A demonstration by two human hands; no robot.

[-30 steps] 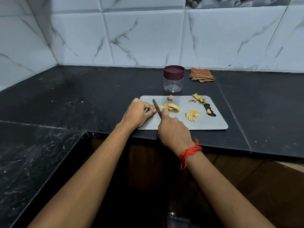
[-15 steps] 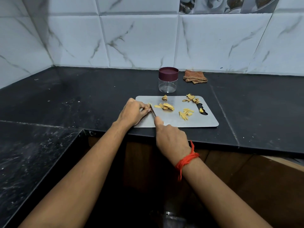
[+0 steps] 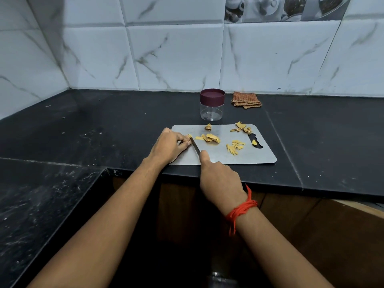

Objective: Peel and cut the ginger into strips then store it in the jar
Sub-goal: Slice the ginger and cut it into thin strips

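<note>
The right hand [image 3: 220,179] clenches the knife [image 3: 195,147], blade tip beside the left fingers [image 3: 185,140]; the left hand [image 3: 168,146] pinches a ginger piece [image 3: 189,135] at its fingertips; cut strips [image 3: 234,146] lie rightward on the board [image 3: 249,159]; beyond, the lidded jar [image 3: 212,104] stands on the table [image 3: 124,132].

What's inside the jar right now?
Through its clear wall the jar looks empty. The top part, under the maroon lid, is covered.

obstacles: jar [image 3: 212,109], cloth [image 3: 246,99] behind board [image 3: 259,156] | free: counter [image 3: 104,125] left, right
</note>
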